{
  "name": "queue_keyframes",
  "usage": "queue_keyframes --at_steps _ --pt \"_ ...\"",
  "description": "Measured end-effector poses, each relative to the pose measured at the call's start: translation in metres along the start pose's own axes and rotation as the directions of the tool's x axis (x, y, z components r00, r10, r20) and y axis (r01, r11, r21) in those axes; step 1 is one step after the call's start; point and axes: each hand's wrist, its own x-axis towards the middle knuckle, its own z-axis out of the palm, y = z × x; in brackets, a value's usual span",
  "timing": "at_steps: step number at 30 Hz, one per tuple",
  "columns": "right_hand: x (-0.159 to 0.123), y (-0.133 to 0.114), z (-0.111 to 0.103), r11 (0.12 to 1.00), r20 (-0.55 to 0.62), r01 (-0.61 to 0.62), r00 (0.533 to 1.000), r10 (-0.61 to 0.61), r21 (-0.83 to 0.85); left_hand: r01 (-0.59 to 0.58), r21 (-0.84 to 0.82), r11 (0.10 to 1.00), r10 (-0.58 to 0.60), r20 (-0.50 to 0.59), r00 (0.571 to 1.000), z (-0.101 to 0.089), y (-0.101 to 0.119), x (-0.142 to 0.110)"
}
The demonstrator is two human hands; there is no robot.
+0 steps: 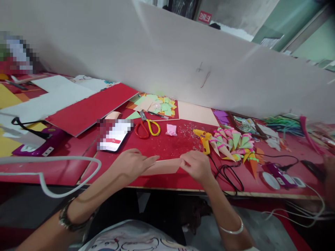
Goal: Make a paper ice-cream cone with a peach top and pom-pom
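The left hand [133, 164] and right hand [196, 165] pinch opposite ends of a peach paper strip [164, 166], fingers closed on it, at the near edge of the red table [154, 181]. Beyond it lie red-and-yellow-handled scissors [147, 128], a small pink packet [171, 130] and a yellow glue gun [204, 137].

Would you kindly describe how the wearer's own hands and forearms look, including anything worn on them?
No gloves cover the left hand or right hand. A dark, chunky band, watch or bracelet unclear, circles the bare left forearm near the wrist; a thin, silvery bangle circles the bare right forearm.
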Motion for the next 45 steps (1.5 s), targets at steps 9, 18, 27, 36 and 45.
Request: queue_keyframes --at_steps 9,18,27,36,45 --pt "0.015 -0.02 -0.019 0.988 0.166 0.057 0.983 -0.082 0.146 0.032 -0.11 0.993 -0.027 0.048 0.998 -0.01 0.011 0.008" --pt "0.029 -0.04 -0.011 0.988 0.285 0.028 0.956 -0.07 0.149 0.035 0.013 0.999 -0.028 -0.374 0.927 -0.014 0.025 0.025" --pt "0.018 -0.02 -0.025 0.849 0.371 -0.259 0.925 0.081 0.461 0.187 -0.017 0.982 -0.175 -0.444 0.879 -0.009 0.001 0.004" --pt "0.0 0.0 0.004 0.602 0.27 -0.506 0.856 0.442 0.618 0.297 -0.909 0.292 -0.569 0.085 0.818 0.026 0.011 -0.011" --pt "0.009 -0.036 0.026 0.799 -0.02 -0.405 0.887 0.462 0.445 0.427 -0.835 0.347 -0.6 0.152 0.785 0.022 0.025 0.008"
